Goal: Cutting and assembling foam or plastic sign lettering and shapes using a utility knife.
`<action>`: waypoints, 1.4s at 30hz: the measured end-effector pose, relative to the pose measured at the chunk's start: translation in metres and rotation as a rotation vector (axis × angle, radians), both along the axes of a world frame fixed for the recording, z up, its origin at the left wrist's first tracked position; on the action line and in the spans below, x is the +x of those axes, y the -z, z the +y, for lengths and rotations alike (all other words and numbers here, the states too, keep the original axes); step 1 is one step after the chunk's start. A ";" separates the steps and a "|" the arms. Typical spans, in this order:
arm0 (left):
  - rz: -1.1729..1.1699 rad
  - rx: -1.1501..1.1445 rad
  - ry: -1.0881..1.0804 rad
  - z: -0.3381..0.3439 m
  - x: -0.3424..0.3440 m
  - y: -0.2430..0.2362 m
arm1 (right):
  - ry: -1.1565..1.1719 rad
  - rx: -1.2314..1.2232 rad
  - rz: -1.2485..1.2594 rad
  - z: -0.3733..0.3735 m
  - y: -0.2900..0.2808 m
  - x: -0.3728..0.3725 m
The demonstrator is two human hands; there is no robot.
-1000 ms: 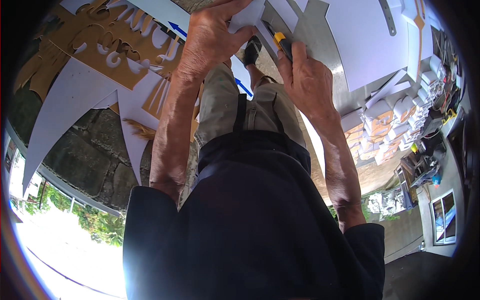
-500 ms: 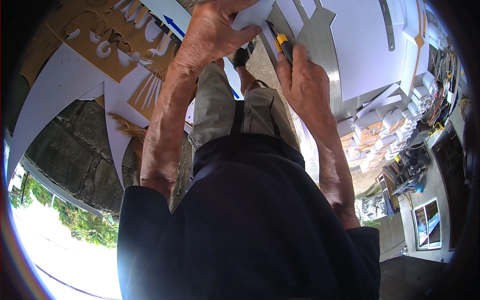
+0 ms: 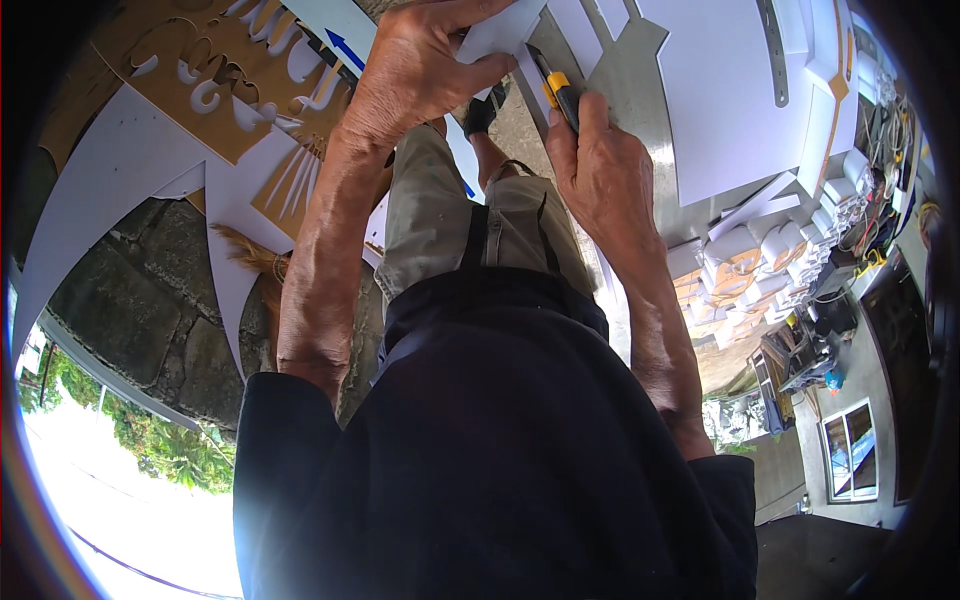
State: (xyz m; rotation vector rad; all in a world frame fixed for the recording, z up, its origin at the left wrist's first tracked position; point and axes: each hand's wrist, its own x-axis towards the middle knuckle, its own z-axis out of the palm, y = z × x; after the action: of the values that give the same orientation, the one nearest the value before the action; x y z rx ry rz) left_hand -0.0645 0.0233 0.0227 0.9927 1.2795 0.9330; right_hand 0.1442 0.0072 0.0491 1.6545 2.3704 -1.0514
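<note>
Yellow and black, the cutter (image 3: 563, 98) lies at the upper centre of the frame, its handle gripped in the closed fingers of the right hand (image 3: 612, 170). Its dark blade juts beyond those fingertips, toward the upper left, beside a white piece (image 3: 503, 30). At that piece's left is the left hand (image 3: 425, 75), thumb along the lower edge; I cannot tell whether its fingers pinch it. Rightward, a large white sheet (image 3: 720, 125) lies on the grey bench (image 3: 638, 85).
</note>
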 end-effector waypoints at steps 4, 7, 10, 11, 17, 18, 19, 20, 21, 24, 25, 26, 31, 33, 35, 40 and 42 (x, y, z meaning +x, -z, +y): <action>0.038 0.028 0.012 0.000 0.000 -0.001 | 0.017 0.013 0.049 -0.002 0.003 0.002; 0.031 -0.003 0.006 0.001 0.000 0.002 | 0.014 -0.004 0.019 0.000 0.000 -0.001; 0.103 -0.029 0.035 0.001 -0.001 0.000 | 0.007 -0.003 -0.006 -0.001 -0.001 -0.002; 0.102 -0.029 0.034 0.000 0.000 -0.001 | 0.004 0.015 0.001 -0.002 -0.001 -0.001; 0.114 -0.006 0.033 0.000 -0.001 0.003 | -0.014 0.053 -0.015 -0.004 0.000 -0.004; 0.095 0.049 0.022 -0.002 -0.001 0.009 | -0.015 0.052 -0.016 -0.006 0.001 -0.005; 0.076 0.103 0.013 -0.001 0.000 0.007 | -0.023 0.086 -0.018 -0.008 0.004 -0.005; 0.075 0.102 0.014 0.000 0.000 0.004 | -0.032 0.121 -0.021 -0.009 0.005 -0.005; 0.055 0.045 0.018 0.000 -0.001 0.000 | -0.031 0.119 -0.022 -0.010 0.005 -0.006; 0.033 -0.007 0.027 0.001 -0.001 0.001 | -0.084 0.193 -0.095 -0.009 0.003 -0.009; 0.036 -0.002 0.029 0.001 -0.001 0.002 | -0.096 0.193 -0.107 -0.008 0.001 -0.010; 0.036 -0.004 0.028 0.000 -0.001 0.001 | -0.108 0.194 -0.119 -0.008 -0.001 -0.010; 0.073 0.040 0.033 0.000 0.000 -0.004 | -0.094 0.169 -0.138 -0.009 -0.004 -0.014; 0.040 0.007 0.023 0.002 0.000 0.000 | -0.090 0.170 -0.164 -0.008 -0.005 -0.017; 0.018 -0.020 0.012 0.002 0.000 0.000 | -0.112 0.168 -0.204 -0.008 -0.006 -0.019; 0.100 -0.099 0.005 0.002 0.002 -0.010 | -0.146 0.099 -0.223 -0.002 -0.016 -0.020; 0.130 -0.049 0.002 -0.002 0.000 -0.007 | -0.165 0.081 -0.233 0.002 -0.018 -0.022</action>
State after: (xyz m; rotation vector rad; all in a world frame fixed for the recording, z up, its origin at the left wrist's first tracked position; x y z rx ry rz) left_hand -0.0641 0.0217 0.0293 1.0292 1.4029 0.8426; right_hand 0.1221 0.0095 0.0674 1.4816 2.3730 -0.7033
